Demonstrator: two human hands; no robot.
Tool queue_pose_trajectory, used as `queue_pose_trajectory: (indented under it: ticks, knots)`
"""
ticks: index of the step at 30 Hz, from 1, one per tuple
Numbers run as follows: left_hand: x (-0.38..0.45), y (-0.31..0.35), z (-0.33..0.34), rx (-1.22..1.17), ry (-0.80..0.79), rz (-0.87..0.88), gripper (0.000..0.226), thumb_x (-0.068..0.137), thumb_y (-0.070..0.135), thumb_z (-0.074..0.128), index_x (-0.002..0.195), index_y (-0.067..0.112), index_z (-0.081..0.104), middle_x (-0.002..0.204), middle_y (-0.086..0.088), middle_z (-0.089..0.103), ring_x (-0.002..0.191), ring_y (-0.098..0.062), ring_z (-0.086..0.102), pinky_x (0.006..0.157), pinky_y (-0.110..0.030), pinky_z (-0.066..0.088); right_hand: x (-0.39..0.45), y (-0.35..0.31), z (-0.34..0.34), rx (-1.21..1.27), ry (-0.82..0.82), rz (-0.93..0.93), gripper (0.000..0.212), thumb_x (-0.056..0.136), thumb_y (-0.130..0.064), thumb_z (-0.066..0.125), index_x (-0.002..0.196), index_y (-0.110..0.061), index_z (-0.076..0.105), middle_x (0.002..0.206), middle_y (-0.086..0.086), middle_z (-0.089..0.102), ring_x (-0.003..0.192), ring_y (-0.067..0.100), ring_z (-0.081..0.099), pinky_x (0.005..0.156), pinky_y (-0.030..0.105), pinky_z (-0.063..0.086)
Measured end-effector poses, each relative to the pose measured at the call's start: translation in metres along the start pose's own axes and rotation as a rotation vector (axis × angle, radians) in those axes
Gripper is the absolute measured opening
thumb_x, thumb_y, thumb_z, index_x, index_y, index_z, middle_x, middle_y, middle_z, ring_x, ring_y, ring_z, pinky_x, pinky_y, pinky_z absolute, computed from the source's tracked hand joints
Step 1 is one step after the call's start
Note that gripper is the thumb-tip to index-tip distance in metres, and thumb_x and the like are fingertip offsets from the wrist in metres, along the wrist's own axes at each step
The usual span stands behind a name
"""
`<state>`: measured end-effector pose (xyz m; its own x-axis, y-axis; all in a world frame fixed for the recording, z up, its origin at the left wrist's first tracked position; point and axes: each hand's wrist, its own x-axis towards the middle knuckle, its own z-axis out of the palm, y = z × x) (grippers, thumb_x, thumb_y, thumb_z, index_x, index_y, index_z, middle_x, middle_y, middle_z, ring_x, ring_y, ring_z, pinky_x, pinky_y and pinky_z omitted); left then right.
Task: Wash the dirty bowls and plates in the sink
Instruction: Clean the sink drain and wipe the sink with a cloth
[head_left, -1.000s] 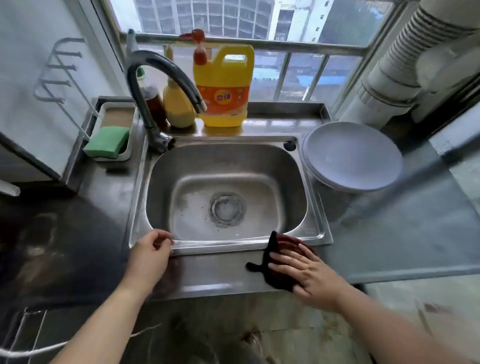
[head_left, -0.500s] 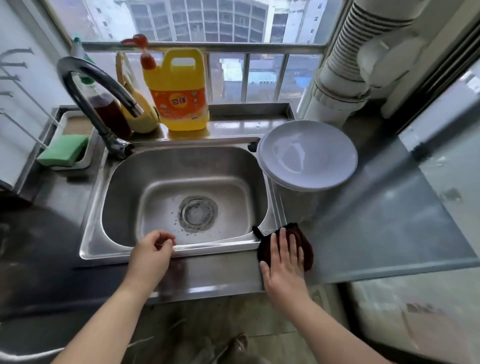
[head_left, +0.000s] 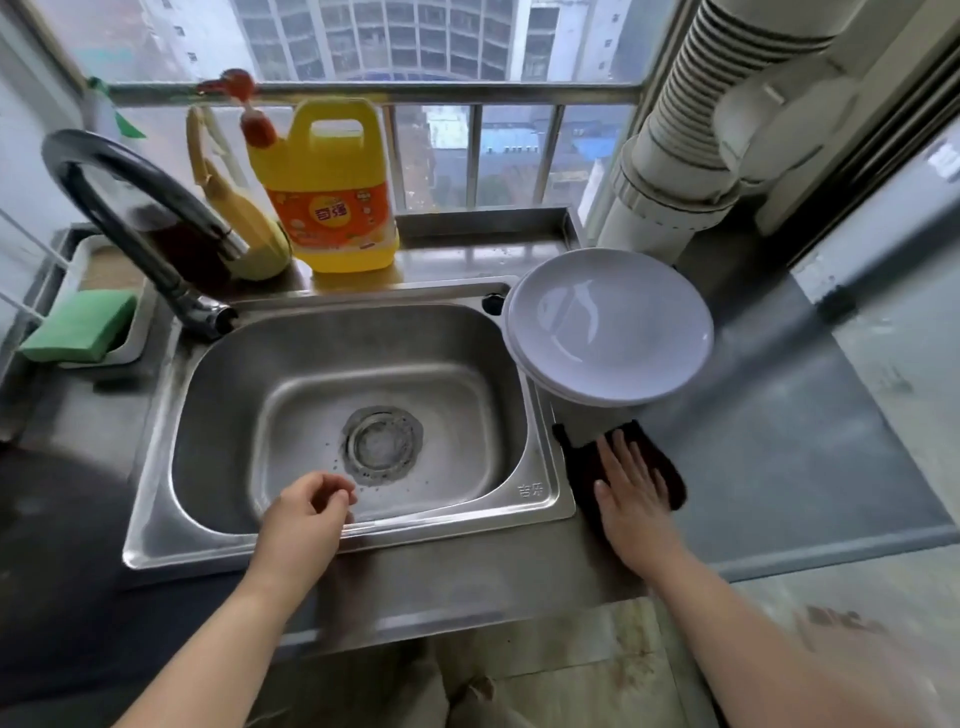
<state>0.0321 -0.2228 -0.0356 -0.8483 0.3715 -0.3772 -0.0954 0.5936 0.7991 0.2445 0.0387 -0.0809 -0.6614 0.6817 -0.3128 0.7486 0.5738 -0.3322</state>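
The steel sink holds no dishes, only a round drain strainer at its bottom. A stack of white plates sits on the counter just right of the sink. My right hand lies flat with straight fingers on a dark cloth spread on the counter below the plates. My left hand hovers at the sink's front rim with loosely curled fingers and holds nothing.
A curved tap rises at the sink's back left. A yellow detergent jug and a yellow bottle stand behind the sink. A green sponge lies in a white tray at the left. A white ribbed pipe stands at the back right.
My right hand has slid the dark cloth from the sink's front edge to the right, onto the counter below the plates. The left hand has stayed at the front rim.
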Motion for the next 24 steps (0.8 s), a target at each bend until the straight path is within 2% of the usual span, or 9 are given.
queue_pose_trajectory:
  ticks: [2,4,7,11,14,17,20,22,24]
  knots:
    - [0.012,0.01,0.012,0.007,-0.059,0.019,0.024,0.092,-0.001,0.051,0.081,0.017,0.062,0.081,-0.005,0.067,0.07,-0.022,0.064,0.065,-0.03,0.047,-0.001,-0.013,0.004,0.054,-0.019,-0.065,0.065,0.089,-0.041,0.014,0.152,-0.027,0.006,0.152,-0.019,-0.008,0.145,0.005,-0.001,0.114,0.026,-0.004]
    - [0.023,0.024,0.025,-0.016,-0.108,0.043,0.027,0.091,-0.004,0.052,0.078,0.018,0.061,0.076,-0.005,0.066,0.065,-0.021,0.062,0.062,-0.028,0.045,-0.003,-0.01,0.001,0.033,-0.035,-0.121,0.071,0.082,-0.052,0.003,0.15,-0.035,0.008,0.147,-0.025,-0.012,0.14,-0.005,-0.009,0.111,0.02,-0.008]
    - [0.033,0.045,0.042,-0.009,-0.172,0.108,0.025,0.089,-0.006,0.053,0.077,0.014,0.063,0.072,-0.004,0.065,0.062,-0.016,0.059,0.062,-0.026,0.046,-0.009,0.017,-0.007,-0.104,-0.075,-0.147,0.063,0.083,-0.056,-0.001,0.145,-0.045,-0.002,0.146,-0.029,-0.019,0.137,-0.006,-0.018,0.113,0.022,-0.012]
    - [0.036,0.07,0.067,0.052,-0.334,0.215,0.025,0.088,-0.004,0.056,0.077,0.016,0.064,0.073,-0.005,0.066,0.065,-0.019,0.061,0.071,-0.036,0.051,0.001,0.064,-0.035,-0.086,-0.026,0.246,0.055,0.103,-0.036,0.023,0.148,-0.037,-0.007,0.155,-0.015,-0.019,0.145,0.007,-0.014,0.117,0.033,-0.009]
    - [0.024,0.084,0.098,0.185,-0.488,0.337,0.019,0.088,0.006,0.061,0.08,0.023,0.064,0.072,0.003,0.067,0.066,-0.009,0.061,0.067,-0.022,0.05,0.014,0.056,-0.038,-0.04,-0.067,0.38,0.056,0.102,-0.04,0.021,0.152,-0.031,-0.005,0.157,-0.009,-0.021,0.145,0.012,-0.018,0.117,0.038,-0.011]
    - [0.004,0.102,0.138,0.246,-0.622,0.403,0.01,0.09,0.013,0.06,0.088,0.021,0.066,0.075,0.007,0.066,0.064,0.002,0.056,0.063,-0.008,0.041,0.003,0.024,-0.017,-0.062,-0.037,0.156,0.057,0.101,-0.042,0.023,0.152,-0.031,0.001,0.151,-0.014,-0.022,0.145,0.013,-0.015,0.114,0.034,-0.014]
    - [-0.008,0.116,0.173,0.264,-0.69,0.438,0.011,0.09,0.014,0.058,0.093,0.023,0.065,0.076,0.01,0.066,0.065,0.002,0.058,0.064,-0.012,0.044,-0.022,0.033,-0.005,-0.146,-0.034,-0.101,0.055,0.094,-0.041,0.032,0.148,-0.035,0.026,0.156,-0.012,0.015,0.144,0.012,0.019,0.114,0.032,0.006]
    - [-0.011,0.121,0.19,0.279,-0.688,0.459,0.012,0.09,0.013,0.059,0.092,0.024,0.064,0.075,0.011,0.066,0.066,0.003,0.058,0.065,-0.012,0.044,-0.024,0.063,-0.015,-0.176,-0.063,-0.097,0.053,0.09,-0.045,0.034,0.143,-0.038,0.033,0.151,-0.012,0.032,0.138,0.013,0.032,0.109,0.035,0.017]
    - [-0.013,0.126,0.204,0.314,-0.674,0.474,0.012,0.09,0.014,0.059,0.092,0.024,0.065,0.077,0.013,0.065,0.072,0.007,0.058,0.066,-0.006,0.041,-0.018,0.103,-0.033,-0.156,-0.092,-0.005,0.059,0.09,-0.051,0.024,0.148,-0.04,0.022,0.155,-0.015,0.013,0.143,0.013,0.021,0.113,0.033,0.009]
